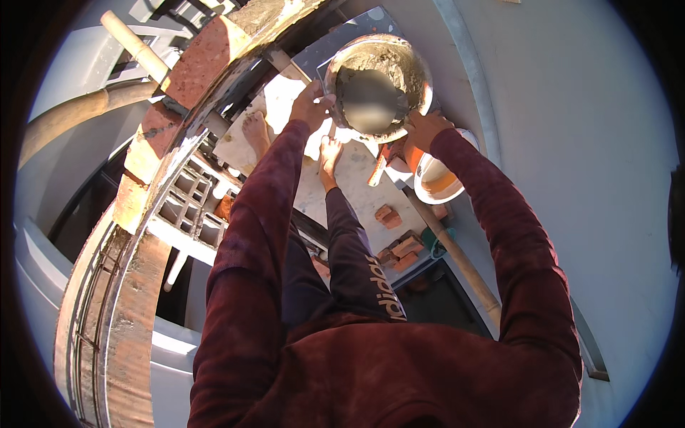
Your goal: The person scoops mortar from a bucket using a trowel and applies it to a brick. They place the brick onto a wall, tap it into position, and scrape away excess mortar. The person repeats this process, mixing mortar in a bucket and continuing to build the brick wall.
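Note:
A round bucket [426, 70] of wet grey-brown mortar [396, 63] stands ahead of me, tilted so its inside shows. My left hand [312, 107] is closed on its left rim, close to a thin wire handle. Across from it, my right hand [427, 130] grips the lower right rim. A blurred grey patch covers the middle of the mortar, so what lies there cannot be made out. Just below my right hand is a white and orange container [437, 178]. An orange-handled tool [377, 171] lies beside it, partly hidden.
My bare feet stand on a pale, stained board [342, 200]. Several loose bricks [407, 247] lie on its right, near a bamboo pole [467, 274]. On the left runs a curved brick wall [196, 65] with bamboo poles [93, 110] behind. A smooth grey wall [571, 143] rises on the right.

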Demonstrator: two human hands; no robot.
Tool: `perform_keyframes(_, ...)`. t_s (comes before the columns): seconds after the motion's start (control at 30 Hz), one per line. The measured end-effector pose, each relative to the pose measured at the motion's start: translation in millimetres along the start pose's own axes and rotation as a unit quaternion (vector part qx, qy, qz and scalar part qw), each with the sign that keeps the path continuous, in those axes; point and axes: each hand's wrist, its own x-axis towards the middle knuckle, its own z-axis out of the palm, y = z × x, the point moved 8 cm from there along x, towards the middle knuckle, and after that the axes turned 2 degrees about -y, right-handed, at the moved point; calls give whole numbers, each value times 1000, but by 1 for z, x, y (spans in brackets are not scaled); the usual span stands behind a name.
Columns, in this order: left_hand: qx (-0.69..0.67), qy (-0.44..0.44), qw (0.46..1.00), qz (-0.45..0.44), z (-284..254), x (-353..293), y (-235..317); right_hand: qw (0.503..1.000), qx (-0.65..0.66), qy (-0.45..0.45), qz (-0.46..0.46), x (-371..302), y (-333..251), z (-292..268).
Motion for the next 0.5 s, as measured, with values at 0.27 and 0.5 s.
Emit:
perform_keyframes(0.27, 3, 11, 1000, 2, -6, 3, -5, 982, -146, 121, -19, -22, 7, -78)
perform_keyframes(0.5, 118, 57, 990, 51, -4, -3, 9, 984, -143, -51, -92, 48, 7, -27)
